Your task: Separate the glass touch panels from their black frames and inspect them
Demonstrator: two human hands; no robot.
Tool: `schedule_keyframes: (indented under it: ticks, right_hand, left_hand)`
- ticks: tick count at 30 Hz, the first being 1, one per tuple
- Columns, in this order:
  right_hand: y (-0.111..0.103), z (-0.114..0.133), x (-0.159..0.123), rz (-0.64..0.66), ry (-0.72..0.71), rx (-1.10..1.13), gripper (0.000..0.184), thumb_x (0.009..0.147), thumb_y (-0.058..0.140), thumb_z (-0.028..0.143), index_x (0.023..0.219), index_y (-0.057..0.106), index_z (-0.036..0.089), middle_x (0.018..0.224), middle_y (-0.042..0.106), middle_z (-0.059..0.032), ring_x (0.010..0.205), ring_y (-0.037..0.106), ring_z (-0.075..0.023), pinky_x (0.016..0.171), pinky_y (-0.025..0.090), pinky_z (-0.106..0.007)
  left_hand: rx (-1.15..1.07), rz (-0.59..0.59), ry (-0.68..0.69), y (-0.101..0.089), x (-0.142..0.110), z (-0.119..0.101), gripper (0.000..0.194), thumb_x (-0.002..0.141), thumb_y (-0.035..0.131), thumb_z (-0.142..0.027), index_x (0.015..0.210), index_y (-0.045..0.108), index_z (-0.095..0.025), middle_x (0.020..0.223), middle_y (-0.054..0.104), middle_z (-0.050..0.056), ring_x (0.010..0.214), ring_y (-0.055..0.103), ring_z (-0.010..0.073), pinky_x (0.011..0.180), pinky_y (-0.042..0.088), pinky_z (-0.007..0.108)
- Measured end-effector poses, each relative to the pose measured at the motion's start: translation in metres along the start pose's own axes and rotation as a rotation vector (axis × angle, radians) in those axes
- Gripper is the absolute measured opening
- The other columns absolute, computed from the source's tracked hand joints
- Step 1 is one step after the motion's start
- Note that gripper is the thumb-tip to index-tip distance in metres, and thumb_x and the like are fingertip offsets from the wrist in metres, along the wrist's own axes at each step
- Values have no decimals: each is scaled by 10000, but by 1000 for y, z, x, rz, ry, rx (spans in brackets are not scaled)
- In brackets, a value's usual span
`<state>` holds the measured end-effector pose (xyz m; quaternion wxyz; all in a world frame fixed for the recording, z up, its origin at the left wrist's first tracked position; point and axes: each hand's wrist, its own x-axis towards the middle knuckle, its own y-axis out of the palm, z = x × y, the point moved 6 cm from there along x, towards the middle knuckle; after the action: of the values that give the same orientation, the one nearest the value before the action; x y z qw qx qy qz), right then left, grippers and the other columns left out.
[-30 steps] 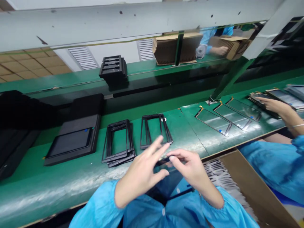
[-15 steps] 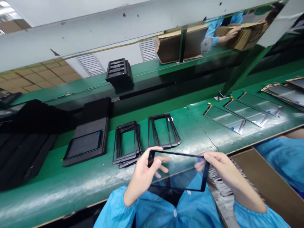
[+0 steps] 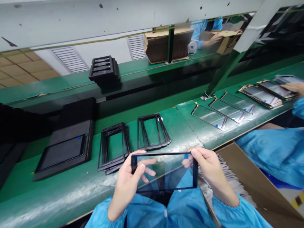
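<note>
A clear glass panel with a black border (image 3: 166, 172) is held flat between both hands above my lap, just short of the green bench's (image 3: 71, 186) front edge. My left hand (image 3: 129, 182) grips its left end, thumb on top and fingers showing through the glass underneath. My right hand (image 3: 206, 164) pinches the right end near a small blue tab. Just beyond the panel lie two stacks of thin black frames (image 3: 114, 147) (image 3: 153, 131) on the bench.
A black tray with a dark panel (image 3: 64, 148) lies at left. Several glass panels (image 3: 223, 110) lie in a row at right, where another person's blue sleeve (image 3: 273, 152) and hand reach. An open cardboard box (image 3: 251, 183) stands at my right. Black trays (image 3: 104, 69) and cardboard stacks sit on the far bench.
A second ago my hands were together over my lap, fingers fumbling something small. They have since spread apart and lifted the glass panel level; the view has shifted a little to the right.
</note>
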<state>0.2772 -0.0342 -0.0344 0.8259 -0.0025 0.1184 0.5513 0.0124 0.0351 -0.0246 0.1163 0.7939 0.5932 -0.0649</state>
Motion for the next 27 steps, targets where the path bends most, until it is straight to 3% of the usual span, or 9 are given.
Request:
schedule_keyframes:
  ticks: [8,13,16,18,19,21,23,25,27]
  right_hand:
    - [2,-4,1,20,-35,25,396,946,714,570,834,755,193,666,803,-55,589,783,-211,589,631,-262]
    - [8,2,-1,38,-53,59,385,928,745,531,1107,748,190,751,834,-69,638,799,-198,639,641,-249]
    - [10,7,-6,14,-98,-29,329,910,778,463,1097,741,194,774,842,-75,665,812,-206,665,655,-254]
    - [13,9,-10,15,-126,-88,292,931,754,443,1089,746,198,784,844,-75,674,817,-208,670,660,-252]
    - [15,9,-12,28,-134,-115,277,941,743,432,1094,747,202,795,847,-74,684,820,-207,679,662,-251]
    - [18,8,-15,60,-138,-160,256,956,727,415,1106,748,208,810,850,-70,700,824,-205,702,665,-249]
    - [19,6,-16,76,-132,-185,255,967,715,415,1115,748,210,812,850,-69,701,825,-207,714,669,-257]
    - [19,4,-16,86,-114,-193,271,968,713,424,1128,748,207,811,850,-73,702,826,-218,710,674,-272]
    - [19,4,-15,95,-92,-187,286,964,718,431,1132,750,201,808,848,-77,705,826,-230,707,678,-292]
  left_hand:
    - [26,8,31,-6,1,9,468,959,716,-463,1284,509,-197,1032,833,144,694,791,241,516,603,292]
    - [106,-25,67,-9,5,14,436,1008,636,-445,1337,498,-195,1143,806,176,724,797,254,524,609,315]
    - [394,-121,370,-7,5,-12,524,1004,640,-348,1484,458,-241,1537,589,194,1199,732,319,906,645,457]
    - [709,-100,625,9,3,-36,571,975,671,-277,1519,497,-278,1630,500,134,1436,556,331,1184,457,552]
    - [850,-18,706,21,3,-44,526,971,674,-262,1485,561,-283,1591,554,111,1443,548,325,1231,392,564]
    - [1007,215,742,42,8,-51,336,992,650,-266,1322,714,-276,1360,745,73,1254,699,289,1170,471,508]
    - [1028,349,696,52,13,-53,226,1016,624,-276,1167,790,-255,1088,839,37,969,793,243,943,604,396]
    - [999,363,672,55,17,-54,220,1029,607,-276,1086,815,-235,951,848,24,819,797,223,767,613,327]
    - [959,340,689,56,15,-54,236,1034,598,-281,1072,823,-223,943,848,37,800,798,225,738,600,310]
